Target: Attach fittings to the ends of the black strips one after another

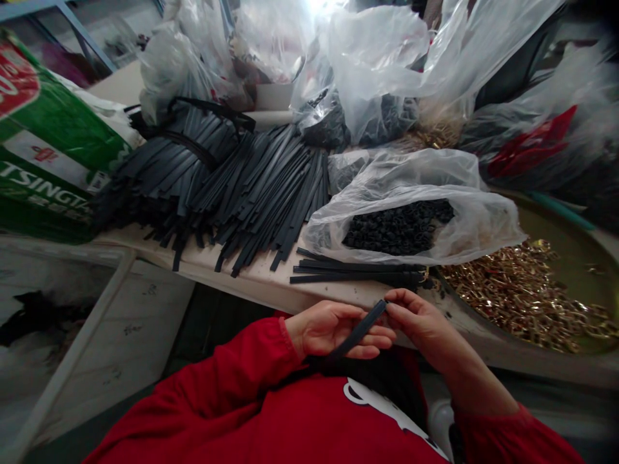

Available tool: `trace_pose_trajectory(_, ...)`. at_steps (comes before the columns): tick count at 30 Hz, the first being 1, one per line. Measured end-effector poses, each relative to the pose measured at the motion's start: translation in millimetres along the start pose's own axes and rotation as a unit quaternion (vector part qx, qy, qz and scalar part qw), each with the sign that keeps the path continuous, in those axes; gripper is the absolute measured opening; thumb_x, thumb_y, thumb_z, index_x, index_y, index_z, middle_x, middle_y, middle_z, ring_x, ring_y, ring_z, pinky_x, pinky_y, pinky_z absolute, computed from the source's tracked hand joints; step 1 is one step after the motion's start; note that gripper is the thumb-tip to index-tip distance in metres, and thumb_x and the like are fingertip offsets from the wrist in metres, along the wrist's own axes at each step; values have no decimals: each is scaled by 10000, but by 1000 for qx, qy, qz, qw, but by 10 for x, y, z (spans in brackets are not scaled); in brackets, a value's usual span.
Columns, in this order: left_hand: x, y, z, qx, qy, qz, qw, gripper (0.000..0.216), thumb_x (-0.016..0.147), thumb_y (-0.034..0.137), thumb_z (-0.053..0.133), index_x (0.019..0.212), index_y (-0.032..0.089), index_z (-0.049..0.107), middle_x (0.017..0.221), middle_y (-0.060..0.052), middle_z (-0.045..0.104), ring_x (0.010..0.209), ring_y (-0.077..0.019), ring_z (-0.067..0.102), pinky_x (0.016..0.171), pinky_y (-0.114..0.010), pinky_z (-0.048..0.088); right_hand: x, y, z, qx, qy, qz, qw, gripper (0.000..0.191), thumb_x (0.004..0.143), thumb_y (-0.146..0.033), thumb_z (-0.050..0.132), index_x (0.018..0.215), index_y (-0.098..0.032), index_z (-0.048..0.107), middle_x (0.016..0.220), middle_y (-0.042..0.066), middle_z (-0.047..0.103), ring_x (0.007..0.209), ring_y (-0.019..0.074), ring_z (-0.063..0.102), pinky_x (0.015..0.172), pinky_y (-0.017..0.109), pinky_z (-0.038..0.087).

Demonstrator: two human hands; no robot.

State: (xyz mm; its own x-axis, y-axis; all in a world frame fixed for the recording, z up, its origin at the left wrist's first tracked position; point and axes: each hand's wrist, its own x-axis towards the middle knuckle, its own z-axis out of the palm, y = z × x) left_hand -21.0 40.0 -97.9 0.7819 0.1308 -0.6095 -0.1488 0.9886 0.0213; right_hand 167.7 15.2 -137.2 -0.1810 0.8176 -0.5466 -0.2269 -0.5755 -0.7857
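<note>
A dark strap (358, 333) runs slantwise across the fingers of my left hand (324, 327), which is turned palm up and supports it. The fingers of that hand are fairly straight, with the thumb beside the strap. My right hand (420, 319) pinches the strap's upper end between thumb and forefinger; whether a small part is also in the pinch is hidden. Just beyond my hands, a few finished-looking straps (355, 276) lie along the table edge. Behind them an open clear plastic bag (483, 216) holds many small black loops (394, 229).
Bundles of dark straps (271, 193) overhang the table edge (251, 277) at left. To the right, a round tray (575, 241) carries a heap of gold-coloured metal buckles (527, 293). A green printed bag (48, 154) stands far left, and more filled plastic bags (377, 58) line the back.
</note>
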Motion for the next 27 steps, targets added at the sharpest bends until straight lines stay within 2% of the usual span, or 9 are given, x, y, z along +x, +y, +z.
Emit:
trace_pose_trajectory(3, -22, -28, -29, 23, -14, -22, 999, 298, 844, 234, 439, 1038, 35, 547, 777, -58, 596, 610, -91, 571, 561, -203, 433, -12, 10, -29, -22, 13, -24, 999, 366, 637, -408, 699, 861, -192, 507, 655, -43, 513, 552, 69, 437, 530, 201, 342)
trace_pose_trajectory(6, -37, -69, 15, 139, 10, 62, 988, 186, 796, 256, 537, 876, 89, 559, 593, 45, 446, 398, -14, 367, 399, -139, 278, -66, -4, -41, -7, 26, -41, 999, 360, 640, -404, 701, 882, -205, 522, 684, -41, 530, 580, 68, 456, 551, 195, 365)
trace_pose_trajectory(9, -34, -122, 113, 307, 117, 181, 927, 158, 775, 270, 517, 715, 126, 491, 589, 30, 468, 394, -30, 392, 371, -145, 260, -140, 4, -34, 32, 50, -41, 997, 390, 632, -403, 709, 920, -216, 525, 795, -20, 572, 643, 81, 511, 620, 212, 422)
trace_pose_trajectory(11, -24, -160, 172, 375, 152, 198, 893, 142, 779, 260, 456, 704, 140, 467, 604, 12, 508, 409, -45, 439, 376, -151, 295, -185, 33, -24, 35, 60, -39, 997, 400, 637, -406, 705, 937, -214, 526, 842, -9, 580, 662, 89, 533, 654, 229, 443)
trace_pose_trajectory(13, -12, -197, 205, 403, 150, 189, 883, 128, 782, 241, 407, 744, 140, 476, 617, 2, 538, 415, -50, 463, 387, -151, 328, -215, 71, -15, 24, 63, -44, 997, 390, 648, -406, 696, 940, -209, 527, 844, -6, 584, 660, 91, 540, 663, 236, 452)
trace_pose_trajectory(16, -2, -237, 214, 392, 129, 170, 895, 161, 776, 219, 379, 835, 133, 502, 655, -22, 583, 443, -63, 508, 393, -150, 352, -238, 119, -8, 8, 57, -52, 997, 363, 659, -402, 689, 920, -201, 536, 823, -9, 593, 649, 84, 541, 658, 227, 454)
trace_pose_trajectory(22, -20, -235, 224, 287, 101, 108, 947, 307, 650, 122, 448, 930, 96, 571, 741, -82, 638, 561, -124, 589, 475, -200, 424, -281, 154, -1, -17, 45, -38, 998, 375, 628, -427, 700, 885, -192, 561, 742, -23, 581, 630, 87, 535, 601, 210, 445)
trace_pose_trajectory(24, -16, -267, 205, 279, 95, 114, 949, 307, 657, 126, 470, 947, 93, 568, 744, -76, 638, 548, -104, 570, 498, -194, 407, -305, 175, 5, -19, 33, -26, 999, 391, 630, -439, 694, 899, -192, 554, 719, -22, 577, 621, 92, 534, 588, 213, 440)
trace_pose_trajectory(27, 34, -447, 56, 325, 97, 123, 933, 264, 765, 237, 459, 986, 116, 536, 754, -49, 628, 531, -79, 538, 491, -181, 351, -339, 239, 10, -17, 20, -22, 999, 384, 646, -426, 689, 913, -192, 543, 711, -24, 574, 620, 87, 535, 598, 209, 434)
